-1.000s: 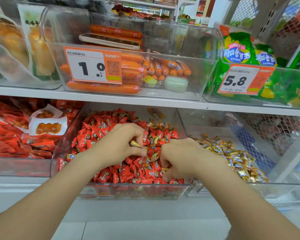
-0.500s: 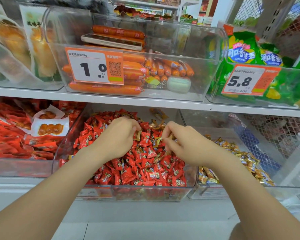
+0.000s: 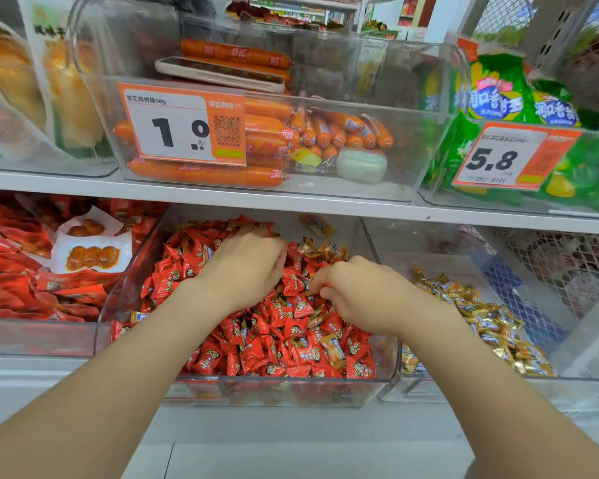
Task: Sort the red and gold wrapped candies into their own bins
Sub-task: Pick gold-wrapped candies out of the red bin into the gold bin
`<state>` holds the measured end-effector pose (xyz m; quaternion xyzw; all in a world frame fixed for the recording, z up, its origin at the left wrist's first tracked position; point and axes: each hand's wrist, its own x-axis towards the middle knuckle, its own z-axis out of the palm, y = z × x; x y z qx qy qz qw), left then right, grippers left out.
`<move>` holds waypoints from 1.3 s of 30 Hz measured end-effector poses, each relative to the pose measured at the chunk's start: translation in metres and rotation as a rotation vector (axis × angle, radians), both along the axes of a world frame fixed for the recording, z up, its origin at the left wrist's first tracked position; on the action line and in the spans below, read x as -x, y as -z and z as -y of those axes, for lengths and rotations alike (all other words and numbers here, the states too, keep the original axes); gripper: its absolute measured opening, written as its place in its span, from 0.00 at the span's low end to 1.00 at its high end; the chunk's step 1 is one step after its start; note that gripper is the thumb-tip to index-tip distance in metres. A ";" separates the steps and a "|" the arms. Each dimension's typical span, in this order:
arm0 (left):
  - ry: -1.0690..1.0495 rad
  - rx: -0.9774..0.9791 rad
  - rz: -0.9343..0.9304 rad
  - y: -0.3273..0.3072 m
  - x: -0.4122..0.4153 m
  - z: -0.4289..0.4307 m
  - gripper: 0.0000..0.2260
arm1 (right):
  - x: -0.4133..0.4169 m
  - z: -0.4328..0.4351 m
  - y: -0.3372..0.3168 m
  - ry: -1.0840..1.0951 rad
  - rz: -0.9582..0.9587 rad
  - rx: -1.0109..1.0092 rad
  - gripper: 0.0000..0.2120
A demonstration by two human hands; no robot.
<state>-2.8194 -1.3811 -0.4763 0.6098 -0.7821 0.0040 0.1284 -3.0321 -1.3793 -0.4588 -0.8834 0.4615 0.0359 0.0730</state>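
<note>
A clear middle bin (image 3: 274, 392) holds a heap of red candies (image 3: 274, 357) with gold candies (image 3: 322, 248) mixed in, mostly at the back right. The bin to its right (image 3: 464, 388) holds only gold candies (image 3: 491, 319). My left hand (image 3: 246, 267) lies knuckles up over the far middle of the red heap. Its fingers curl closed, and the gold candy it holds is hidden under them. My right hand (image 3: 360, 295) is over the heap's right side. Its thumb and fingertips pinch a small gold candy (image 3: 310, 290).
A bin of red snack packs (image 3: 32, 271) stands to the left. The white shelf edge (image 3: 222, 195) just above carries a sausage bin (image 3: 256, 143) with a phone (image 3: 218, 72) on top, and green bags (image 3: 498, 102). Wire mesh (image 3: 567, 264) closes the right side.
Both hands have moved from the front of the red heap toward its back. My right hand went from a fist near the front rim to pinching among the candies in the middle.
</note>
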 end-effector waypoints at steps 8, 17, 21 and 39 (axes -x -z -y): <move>0.013 -0.066 -0.063 -0.001 -0.010 -0.008 0.11 | -0.004 -0.009 0.003 -0.094 -0.042 0.054 0.06; -0.066 0.014 0.025 0.001 -0.009 -0.005 0.14 | 0.007 -0.007 -0.004 0.032 0.340 0.045 0.21; -0.097 0.107 0.050 0.009 -0.008 0.000 0.14 | 0.014 -0.007 -0.006 0.026 0.303 -0.018 0.09; -0.016 -0.004 -0.285 -0.005 -0.006 -0.006 0.07 | 0.015 -0.018 -0.015 0.031 0.214 -0.173 0.11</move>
